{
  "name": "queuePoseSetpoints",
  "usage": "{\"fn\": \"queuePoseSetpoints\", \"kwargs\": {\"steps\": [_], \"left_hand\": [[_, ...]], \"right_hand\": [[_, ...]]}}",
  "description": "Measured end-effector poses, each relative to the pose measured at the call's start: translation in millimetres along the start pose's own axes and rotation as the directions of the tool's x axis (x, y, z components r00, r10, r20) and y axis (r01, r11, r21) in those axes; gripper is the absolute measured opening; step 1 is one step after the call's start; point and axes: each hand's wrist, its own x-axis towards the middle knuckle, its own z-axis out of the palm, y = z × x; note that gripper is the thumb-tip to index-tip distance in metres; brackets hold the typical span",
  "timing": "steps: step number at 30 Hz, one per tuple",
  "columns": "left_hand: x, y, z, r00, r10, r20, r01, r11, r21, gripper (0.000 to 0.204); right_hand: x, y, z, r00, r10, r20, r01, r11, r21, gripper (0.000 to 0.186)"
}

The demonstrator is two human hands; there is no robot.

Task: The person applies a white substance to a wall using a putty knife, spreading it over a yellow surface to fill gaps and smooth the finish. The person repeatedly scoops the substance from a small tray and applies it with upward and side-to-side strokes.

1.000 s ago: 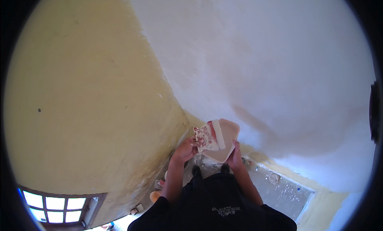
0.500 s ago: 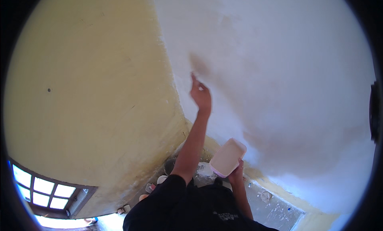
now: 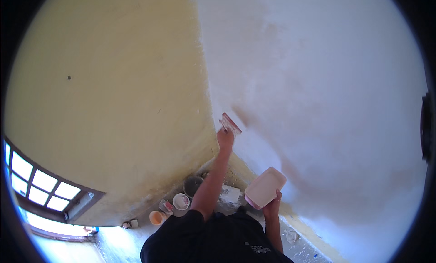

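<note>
My left hand (image 3: 225, 137) grips a wide red, putty-smeared scraper (image 3: 230, 123), held up at the white-coated wall (image 3: 318, 81) just right of the corner with the yellow wall (image 3: 113, 90). My right hand (image 3: 274, 201) holds a pale pink rectangular tray (image 3: 265, 186) of creamy paste, lower and to the right. My fingers on the tray are partly hidden behind it.
A dark bucket (image 3: 193, 185), a white pail (image 3: 181, 201), a small container (image 3: 165, 206) and an orange cup (image 3: 157, 217) stand along the wall's foot. A paned window (image 3: 42, 186) is at lower left. The floor (image 3: 302, 245) is spattered white.
My left hand has left the tray with the scraper, rose high on the white wall, then came lower along the corner. The tray in my right hand now sits lower in view. The view has shifted.
</note>
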Motion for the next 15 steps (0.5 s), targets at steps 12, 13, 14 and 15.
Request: {"fn": "queuePoseSetpoints", "kwargs": {"steps": [12,13,14,15], "left_hand": [[72,122,10,0.998,0.016,-0.057,-0.032,0.954,-0.296,0.018],[67,134,8,0.988,0.122,-0.099,-0.138,0.973,-0.183,0.017],[63,146,6,0.988,0.119,-0.096,-0.135,0.974,-0.184,0.017],[59,159,4,0.984,0.148,-0.097,-0.166,0.964,-0.206,0.016]], "right_hand": [[-11,-31,-51,0.99,0.131,0.047,-0.132,0.991,0.03,0.055],[-14,-34,-52,0.992,0.124,0.038,-0.124,0.992,0.006,0.055],[-16,-36,-52,0.993,0.113,0.022,-0.113,0.993,-0.022,0.054],[-17,-37,-52,0.993,0.114,0.025,-0.114,0.993,-0.019,0.054]]}}
